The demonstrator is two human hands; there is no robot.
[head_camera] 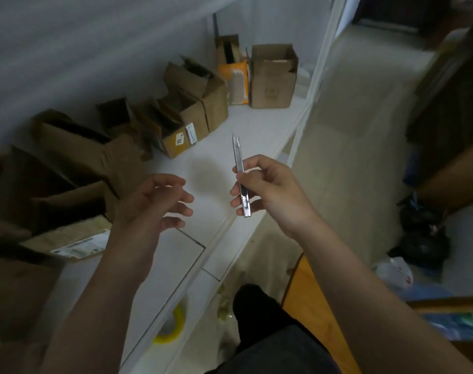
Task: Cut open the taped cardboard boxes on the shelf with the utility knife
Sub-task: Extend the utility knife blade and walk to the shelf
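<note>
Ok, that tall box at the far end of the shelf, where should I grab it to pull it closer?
Probably the top edge of its front wall, from above, with the empty left hand. The tall box stands upright, flaps open, so that rim is exposed; an orange packet crowds its left side, and the right hand holds the knife.

Dim room: pale grey wall, beige floor, orange wooden surface, dark furniture at right.
</note>
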